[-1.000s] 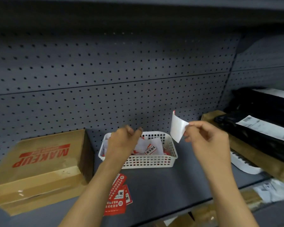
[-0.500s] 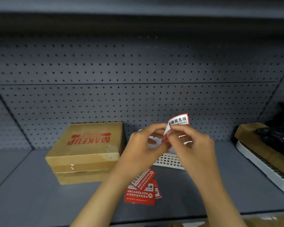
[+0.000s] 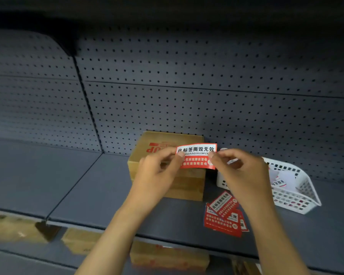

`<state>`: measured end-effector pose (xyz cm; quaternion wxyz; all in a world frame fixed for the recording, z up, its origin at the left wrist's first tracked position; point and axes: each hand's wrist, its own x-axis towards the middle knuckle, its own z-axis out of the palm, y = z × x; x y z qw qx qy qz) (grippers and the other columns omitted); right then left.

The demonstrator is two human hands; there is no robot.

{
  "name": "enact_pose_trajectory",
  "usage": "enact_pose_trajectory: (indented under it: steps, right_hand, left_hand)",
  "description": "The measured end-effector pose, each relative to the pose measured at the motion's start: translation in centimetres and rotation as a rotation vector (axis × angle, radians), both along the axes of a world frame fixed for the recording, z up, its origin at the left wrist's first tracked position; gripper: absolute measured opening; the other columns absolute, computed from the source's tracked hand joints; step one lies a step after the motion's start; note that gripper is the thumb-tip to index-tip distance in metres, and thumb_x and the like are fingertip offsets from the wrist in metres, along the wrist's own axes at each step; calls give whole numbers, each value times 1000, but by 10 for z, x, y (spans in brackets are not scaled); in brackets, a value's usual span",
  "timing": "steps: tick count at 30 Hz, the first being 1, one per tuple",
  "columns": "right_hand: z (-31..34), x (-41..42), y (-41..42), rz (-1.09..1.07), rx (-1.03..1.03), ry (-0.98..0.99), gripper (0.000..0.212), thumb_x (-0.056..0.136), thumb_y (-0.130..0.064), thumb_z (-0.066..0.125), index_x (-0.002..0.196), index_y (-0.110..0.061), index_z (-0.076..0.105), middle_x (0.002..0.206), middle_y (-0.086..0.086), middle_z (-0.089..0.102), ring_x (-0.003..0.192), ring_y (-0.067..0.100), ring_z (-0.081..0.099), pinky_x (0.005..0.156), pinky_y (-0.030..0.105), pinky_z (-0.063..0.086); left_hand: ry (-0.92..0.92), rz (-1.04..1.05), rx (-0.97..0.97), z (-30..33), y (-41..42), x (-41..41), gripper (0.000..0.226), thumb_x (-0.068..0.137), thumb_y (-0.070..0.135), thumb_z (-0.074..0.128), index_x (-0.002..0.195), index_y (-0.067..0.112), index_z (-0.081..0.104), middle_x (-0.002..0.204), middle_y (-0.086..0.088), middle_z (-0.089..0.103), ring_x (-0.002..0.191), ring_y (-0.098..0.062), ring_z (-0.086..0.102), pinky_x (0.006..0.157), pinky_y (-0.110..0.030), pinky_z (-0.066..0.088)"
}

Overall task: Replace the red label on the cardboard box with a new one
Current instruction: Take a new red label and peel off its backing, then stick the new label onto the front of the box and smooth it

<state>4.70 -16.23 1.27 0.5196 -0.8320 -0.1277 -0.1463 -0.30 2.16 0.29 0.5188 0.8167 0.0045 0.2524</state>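
Now stretched flat: red label (image 3: pixel 196 155) | left hand (image 3: pixel 159 171), right hand (image 3: pixel 240 173) pinch its ends; cardboard box (image 3: pixel 167 155) behind

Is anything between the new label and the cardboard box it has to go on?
Nothing visible does. Both hands, left hand and right hand, hold the red label stretched out directly in front of the cardboard box; the white basket sits off to the right.

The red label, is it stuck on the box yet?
No, both the left hand and right hand hold the red label stretched in front of the box.
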Motion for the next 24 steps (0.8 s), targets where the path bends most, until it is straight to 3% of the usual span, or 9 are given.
enact_pose_trajectory:
  steps: [2,4,9,12,14,17,21,24]
  right_hand:
    - [-6,-4,14,57,-3,-2,12,82,-41,75,77,-31,75,78,-16,72,81,-2,63,62,12,47]
    - [-14,-8,27,100,-1,-22,10,82,-37,76,77,-28,75,78,-11,72,79,3,64,64,12,48]
    - [-40,-19,56,105,-34,-52,13,82,-40,74,77,-27,74,78,-13,70,74,6,65,63,23,52]
    - [-53,-23,63,93,-35,-43,15,83,-40,73,79,-26,74,79,-12,71,74,6,66,66,29,54]
    - [-62,-25,67,80,-39,-38,16,84,-40,73,80,-25,75,80,-11,72,75,7,66,69,33,55]
    - [-75,-25,73,42,-63,-51,18,85,-42,71,82,-25,74,80,-11,72,76,7,67,70,38,57]
    - [-89,-25,76,-6,-82,-54,20,86,-45,69,84,-25,73,81,-12,72,77,6,67,70,39,57]
    - [-100,-25,76,-36,-71,-22,20,86,-46,69,84,-26,73,81,-11,72,77,7,67,70,41,57]
  left_hand:
    - [25,40,1,-4,14,-8,16,97,33,58,92,38,72,86,30,74,83,7,69,70,-6,44]
    - [33,135,60,-12,25,-13,17,97,35,58,93,36,75,81,25,75,78,5,69,64,-8,44]
    - [-13,308,233,-40,46,-21,28,98,43,53,105,30,76,72,6,76,61,-19,68,59,-37,55]
    - [-30,354,362,-52,56,-24,25,98,40,56,98,25,76,66,5,70,47,-11,53,48,-28,41]
    - [-18,394,431,-59,61,-24,25,97,38,58,92,20,75,67,2,67,53,-14,53,49,-28,35]
    - [-6,375,464,-71,66,-22,32,96,42,56,87,17,74,74,-3,72,63,-26,63,52,-36,48]
    - [-28,373,605,-81,72,-20,31,95,41,58,84,14,70,66,-8,66,63,-29,61,48,-38,50]
    - [-44,364,705,-86,73,-17,30,93,35,64,75,11,68,61,-7,63,75,-29,60,47,-35,48]
